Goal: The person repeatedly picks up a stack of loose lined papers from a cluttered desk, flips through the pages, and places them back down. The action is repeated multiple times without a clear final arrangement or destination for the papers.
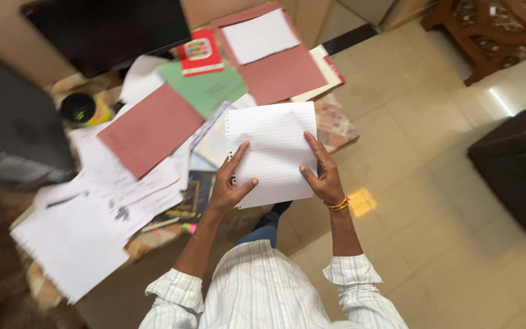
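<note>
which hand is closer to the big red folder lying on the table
Left. The left hand grips the lined sheet at its left edge, just right of the red folder. The right hand holds the sheet's right edge, farther from the folder.

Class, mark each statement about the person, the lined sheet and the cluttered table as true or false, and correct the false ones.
1. Both hands hold the lined sheet. True: the left hand grips its left edge and the right hand its right edge.
2. The right wrist wears a bangle. True.
3. The lined sheet lies flat on the floor. False: it is held up in the air over the table edge.
4. A blue folder lies on the table. False: the folders seen are red and green.
5. The sleeves are rolled up. True.
</note>
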